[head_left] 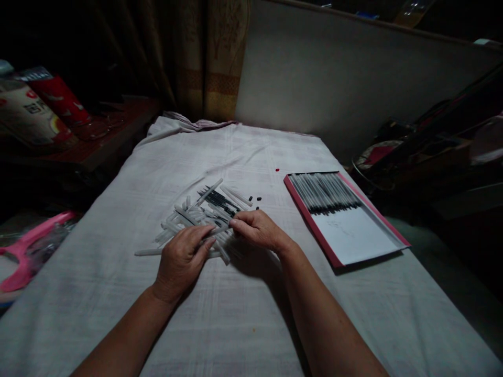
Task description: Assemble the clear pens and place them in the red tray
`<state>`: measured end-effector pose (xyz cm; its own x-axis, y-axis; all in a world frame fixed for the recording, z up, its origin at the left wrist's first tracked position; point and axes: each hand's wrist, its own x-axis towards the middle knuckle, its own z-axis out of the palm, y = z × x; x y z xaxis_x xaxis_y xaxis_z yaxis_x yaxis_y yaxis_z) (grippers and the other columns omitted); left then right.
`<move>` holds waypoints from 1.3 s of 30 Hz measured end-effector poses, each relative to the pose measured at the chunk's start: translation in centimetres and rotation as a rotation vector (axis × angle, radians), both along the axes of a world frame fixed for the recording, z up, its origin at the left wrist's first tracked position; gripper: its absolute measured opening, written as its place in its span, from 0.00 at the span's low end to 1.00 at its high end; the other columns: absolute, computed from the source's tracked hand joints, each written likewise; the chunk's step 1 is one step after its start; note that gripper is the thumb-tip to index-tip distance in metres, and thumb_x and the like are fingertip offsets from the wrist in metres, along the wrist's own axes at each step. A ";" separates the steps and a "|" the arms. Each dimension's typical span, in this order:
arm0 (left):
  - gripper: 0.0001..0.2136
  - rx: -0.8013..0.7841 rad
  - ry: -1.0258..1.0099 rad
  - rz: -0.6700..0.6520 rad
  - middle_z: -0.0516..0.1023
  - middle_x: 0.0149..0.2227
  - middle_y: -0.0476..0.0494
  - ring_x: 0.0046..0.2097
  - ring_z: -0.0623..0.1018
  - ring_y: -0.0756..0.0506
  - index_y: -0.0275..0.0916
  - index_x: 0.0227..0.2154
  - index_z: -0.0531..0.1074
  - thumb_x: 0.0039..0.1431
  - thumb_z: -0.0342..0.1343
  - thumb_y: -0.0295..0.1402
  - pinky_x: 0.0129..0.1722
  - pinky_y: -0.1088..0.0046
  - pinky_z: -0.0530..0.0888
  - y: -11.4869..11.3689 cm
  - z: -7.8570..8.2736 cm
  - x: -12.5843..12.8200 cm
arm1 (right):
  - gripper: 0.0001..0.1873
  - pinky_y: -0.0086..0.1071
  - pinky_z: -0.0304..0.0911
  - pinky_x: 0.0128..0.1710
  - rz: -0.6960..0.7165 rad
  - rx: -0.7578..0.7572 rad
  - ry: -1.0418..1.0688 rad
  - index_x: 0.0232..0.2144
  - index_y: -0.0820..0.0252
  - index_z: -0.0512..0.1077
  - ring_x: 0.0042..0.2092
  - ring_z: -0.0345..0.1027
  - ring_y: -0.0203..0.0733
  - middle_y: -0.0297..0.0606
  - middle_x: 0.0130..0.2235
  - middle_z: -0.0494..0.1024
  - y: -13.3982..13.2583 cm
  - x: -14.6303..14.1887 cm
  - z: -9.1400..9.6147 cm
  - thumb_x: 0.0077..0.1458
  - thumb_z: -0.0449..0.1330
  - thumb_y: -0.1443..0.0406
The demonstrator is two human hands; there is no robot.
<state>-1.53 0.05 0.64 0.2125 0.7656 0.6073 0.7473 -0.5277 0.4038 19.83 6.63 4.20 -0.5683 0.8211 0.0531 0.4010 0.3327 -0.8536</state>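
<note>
A loose pile of clear pen barrels [184,220] and thin black refills [220,200] lies on a white cloth [243,303]. My left hand [183,259] rests on the near side of the pile, fingers curled round one clear barrel. My right hand [257,229] is beside it, thumb and fingers pinched on the other end of that same barrel. A few small black caps [254,199] lie just behind the pile. A red-edged shallow box [353,235] to the right holds a neat row of assembled pens [324,192].
A tiny red bit [277,170] lies on the cloth behind the pile. A pink plastic thing [27,251] sits off the left edge. Red and white packages [43,107] stand on a dark shelf at left. Dark clutter [424,152] fills the right side.
</note>
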 end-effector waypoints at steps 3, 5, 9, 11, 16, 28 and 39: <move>0.16 -0.044 0.059 0.033 0.83 0.38 0.41 0.38 0.81 0.43 0.37 0.47 0.76 0.68 0.49 0.41 0.38 0.68 0.74 0.3 0.1 -0.5 | 0.19 0.26 0.57 0.28 -0.037 -0.007 0.071 0.22 0.61 0.68 0.26 0.63 0.33 0.32 0.23 0.70 0.2 0.6 0.1 0.62 0.53 0.58; 0.17 -0.053 0.072 0.051 0.82 0.33 0.42 0.35 0.80 0.43 0.38 0.40 0.78 0.70 0.46 0.41 0.36 0.68 0.73 0.5 0.2 -0.8 | 0.19 0.27 0.59 0.29 -0.049 -0.016 0.100 0.23 0.61 0.69 0.27 0.65 0.34 0.33 0.24 0.72 0.4 1.0 0.1 0.62 0.53 0.56; 0.15 -0.039 0.000 0.061 0.81 0.31 0.44 0.33 0.79 0.44 0.39 0.34 0.77 0.68 0.49 0.42 0.35 0.69 0.72 0.6 0.3 -0.8 | 0.21 0.27 0.60 0.29 -0.065 -0.064 0.142 0.23 0.60 0.70 0.26 0.65 0.34 0.34 0.24 0.73 0.7 1.5 -0.2 0.61 0.55 0.52; 0.12 -0.037 -0.056 0.059 0.81 0.32 0.45 0.35 0.79 0.44 0.39 0.36 0.76 0.66 0.52 0.41 0.37 0.69 0.73 0.5 0.3 -0.6 | 0.22 0.27 0.60 0.28 -0.065 -0.092 0.165 0.22 0.60 0.69 0.25 0.64 0.33 0.34 0.23 0.72 0.7 1.4 -0.3 0.60 0.55 0.51; 0.09 -0.043 -0.135 0.066 0.80 0.34 0.46 0.36 0.79 0.45 0.40 0.37 0.74 0.65 0.54 0.40 0.39 0.70 0.73 0.5 0.0 -0.4 | 0.23 0.27 0.60 0.27 -0.041 -0.174 0.190 0.20 0.60 0.68 0.24 0.63 0.33 0.32 0.21 0.70 0.7 1.0 -0.3 0.58 0.56 0.50; 0.18 -0.045 0.082 0.028 0.81 0.30 0.43 0.33 0.78 0.43 0.41 0.34 0.77 0.68 0.46 0.44 0.36 0.66 0.71 1.2 -0.6 -1.2 | 0.24 0.28 0.58 0.25 -0.245 -0.177 0.325 0.20 0.60 0.69 0.23 0.61 0.33 0.33 0.21 0.71 -0.9 2.1 -2.9 0.55 0.57 0.47; 0.13 -0.085 0.171 -0.231 0.82 0.35 0.44 0.37 0.80 0.44 0.42 0.39 0.76 0.67 0.49 0.42 0.40 0.66 0.73 1.1 0.8 1.1 | 0.11 0.31 0.65 0.41 -0.234 0.205 -0.002 0.40 0.56 0.80 0.38 0.74 0.40 0.40 0.37 0.81 -5.9 3.1 -3.4 0.58 0.61 0.62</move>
